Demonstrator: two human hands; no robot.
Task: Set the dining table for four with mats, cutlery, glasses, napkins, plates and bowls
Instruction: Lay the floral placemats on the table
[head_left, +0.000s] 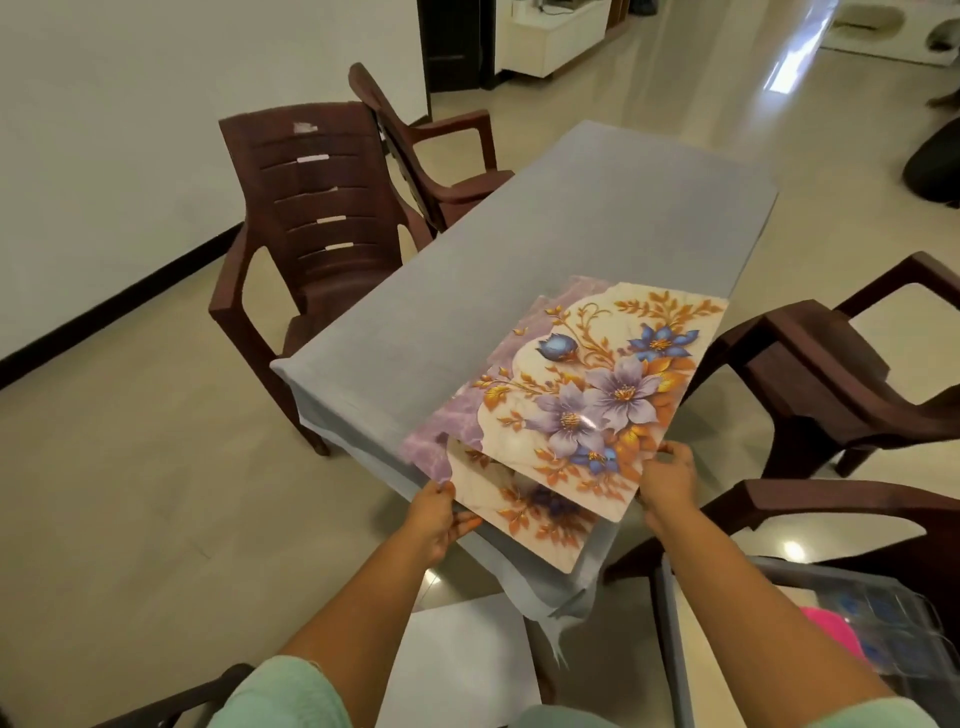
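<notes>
A stack of floral place mats lies at the near end of the table (597, 218), which wears a grey-blue cloth. The top mat (576, 389) shows purple and blue flowers with orange leaves. A second mat (524, 512) pokes out below it over the table's near edge. My left hand (441, 514) grips the stack's near left corner, thumb on top. My right hand (667, 480) pinches the top mat's near right edge. No cutlery, glasses, napkins, plates or bowls are on the table.
Two brown plastic chairs (311, 228) stand left of the table, two more (831, 374) on the right. A clear plastic container (883, 623) with blue and pink items sits at lower right. A white sheet (462, 665) lies below the table's near end.
</notes>
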